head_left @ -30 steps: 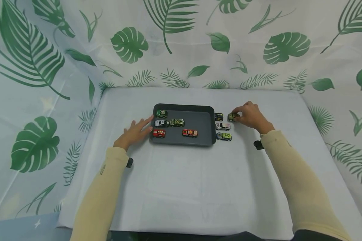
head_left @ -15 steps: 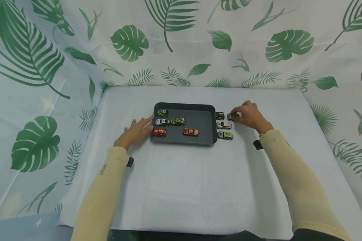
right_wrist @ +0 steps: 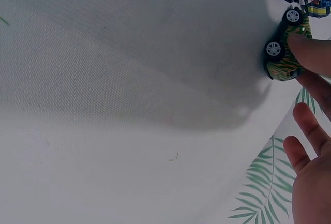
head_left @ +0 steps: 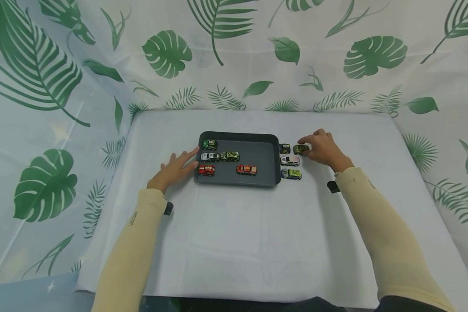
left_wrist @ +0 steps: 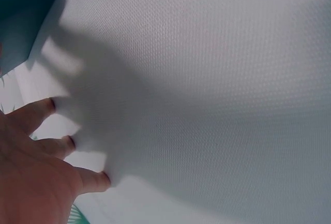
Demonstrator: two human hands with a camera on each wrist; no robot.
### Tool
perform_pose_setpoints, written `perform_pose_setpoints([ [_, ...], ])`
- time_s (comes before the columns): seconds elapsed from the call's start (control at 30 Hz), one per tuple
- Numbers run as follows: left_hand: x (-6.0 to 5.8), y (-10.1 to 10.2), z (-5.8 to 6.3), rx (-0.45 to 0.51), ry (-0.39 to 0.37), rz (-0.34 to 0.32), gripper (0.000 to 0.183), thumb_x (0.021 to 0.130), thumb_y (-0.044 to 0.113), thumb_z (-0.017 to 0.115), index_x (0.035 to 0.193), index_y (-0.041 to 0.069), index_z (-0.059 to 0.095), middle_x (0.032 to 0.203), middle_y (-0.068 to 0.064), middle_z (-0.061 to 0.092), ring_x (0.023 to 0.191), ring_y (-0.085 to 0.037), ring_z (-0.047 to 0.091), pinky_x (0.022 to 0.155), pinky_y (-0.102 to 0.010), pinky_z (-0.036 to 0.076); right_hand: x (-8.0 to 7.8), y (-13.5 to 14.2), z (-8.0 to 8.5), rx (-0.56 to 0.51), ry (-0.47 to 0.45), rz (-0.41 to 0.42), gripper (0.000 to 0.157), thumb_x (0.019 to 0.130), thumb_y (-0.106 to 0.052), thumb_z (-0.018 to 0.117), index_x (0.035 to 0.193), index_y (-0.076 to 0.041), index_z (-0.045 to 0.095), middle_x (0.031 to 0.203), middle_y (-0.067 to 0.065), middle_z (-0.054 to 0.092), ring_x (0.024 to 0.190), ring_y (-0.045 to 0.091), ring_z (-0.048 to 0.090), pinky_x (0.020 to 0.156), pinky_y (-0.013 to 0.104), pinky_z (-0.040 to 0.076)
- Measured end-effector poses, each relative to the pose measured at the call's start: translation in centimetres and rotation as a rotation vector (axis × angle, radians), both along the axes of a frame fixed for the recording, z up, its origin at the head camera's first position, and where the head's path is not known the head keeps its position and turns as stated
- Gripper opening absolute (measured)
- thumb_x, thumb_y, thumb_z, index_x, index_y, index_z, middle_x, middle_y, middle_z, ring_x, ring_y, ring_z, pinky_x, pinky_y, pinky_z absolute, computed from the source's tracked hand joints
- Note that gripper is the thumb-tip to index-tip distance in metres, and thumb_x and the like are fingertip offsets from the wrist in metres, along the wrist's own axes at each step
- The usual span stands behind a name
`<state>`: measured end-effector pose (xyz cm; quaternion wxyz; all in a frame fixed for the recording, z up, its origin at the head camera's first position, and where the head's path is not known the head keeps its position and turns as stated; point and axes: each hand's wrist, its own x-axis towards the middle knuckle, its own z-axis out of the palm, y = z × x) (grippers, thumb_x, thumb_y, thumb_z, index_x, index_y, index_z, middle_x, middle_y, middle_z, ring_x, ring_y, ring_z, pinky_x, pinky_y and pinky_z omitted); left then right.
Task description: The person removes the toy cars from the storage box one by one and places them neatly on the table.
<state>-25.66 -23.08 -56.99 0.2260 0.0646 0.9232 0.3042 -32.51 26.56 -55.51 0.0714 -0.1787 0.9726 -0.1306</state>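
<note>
My right hand [head_left: 325,149] pinches a green camouflage toy car [head_left: 301,149] on the white table, right of the grey tray [head_left: 257,182]. In the right wrist view the thumb [right_wrist: 310,53] presses the side of this car, its wheels facing the camera. My left hand [head_left: 173,171] lies at the tray's left edge with fingers spread. Three of its fingertips rest on the cloth in the left wrist view. Inside the tray stand a green car [head_left: 209,144], a silver car [head_left: 210,157], another camouflage car [head_left: 230,156], a red car [head_left: 207,170] and an orange car [head_left: 246,169].
Along the tray's right side stand a dark car [head_left: 284,148], a white car [head_left: 290,161] and a lime-and-blue car [head_left: 291,174]. A white cloth [head_left: 234,242] covers the table. Leaf-printed curtains [head_left: 234,56] hang behind it and at both sides.
My right fingers have shifted slightly on the camouflage car, so more of it shows. The left hand and the tray with its cars stay put; the head view tips slightly.
</note>
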Motion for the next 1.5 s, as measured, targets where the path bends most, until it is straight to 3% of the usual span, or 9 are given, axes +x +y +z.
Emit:
perform_pose_setpoints([
  [0.37, -0.1, -0.1, -0.2, -0.003, -0.001, 0.001, 0.066, 0.115, 0.054, 0.041, 0.174, 0.035, 0.018, 0.178, -0.018, 0.008, 0.160, -0.050, -0.012, 0.118, -0.078, -0.010, 0.1, 0.4, 0.6, -0.054, 0.001, -0.031, 0.050, 0.099, -0.023, 0.074, 0.142, 0.002, 0.064, 0.148, 0.029, 0.059, 0.137, 0.056, 0.040, 0.106, 0.072, 0.031],
  [0.73, -0.2, -0.3, -0.4, 0.009, -0.006, 0.006, 0.067, 0.114, 0.056, 0.043, 0.174, 0.035, 0.019, 0.178, -0.017, 0.009, 0.160, -0.050, -0.012, 0.118, -0.079, -0.010, -0.4, -0.3, 1.7, -0.101, 0.027, -0.026, 0.052, 0.105, -0.029, 0.070, 0.146, 0.002, 0.061, 0.152, 0.030, 0.054, 0.141, 0.056, 0.037, 0.108, 0.072, 0.029],
  [1.03, -0.2, -0.4, -0.2, 0.045, -0.009, 0.003, 0.066, 0.115, 0.054, 0.043, 0.173, 0.036, 0.020, 0.178, -0.016, 0.008, 0.160, -0.048, -0.013, 0.118, -0.078, -0.011, -1.0, -2.4, 2.8, -0.146, 0.064, 0.016, 0.053, 0.104, -0.029, 0.069, 0.147, 0.002, 0.061, 0.150, 0.028, 0.057, 0.140, 0.056, 0.039, 0.106, 0.071, 0.030],
  [1.5, -0.4, -0.4, -0.2, 0.027, -0.010, 0.004, 0.066, 0.115, 0.054, 0.043, 0.173, 0.036, 0.019, 0.178, -0.017, 0.008, 0.160, -0.048, -0.013, 0.119, -0.077, -0.011, -2.3, -8.4, 4.1, -0.175, 0.085, 0.099, 0.054, 0.104, -0.030, 0.071, 0.148, 0.000, 0.062, 0.150, 0.025, 0.059, 0.140, 0.050, 0.040, 0.111, 0.069, 0.028],
])
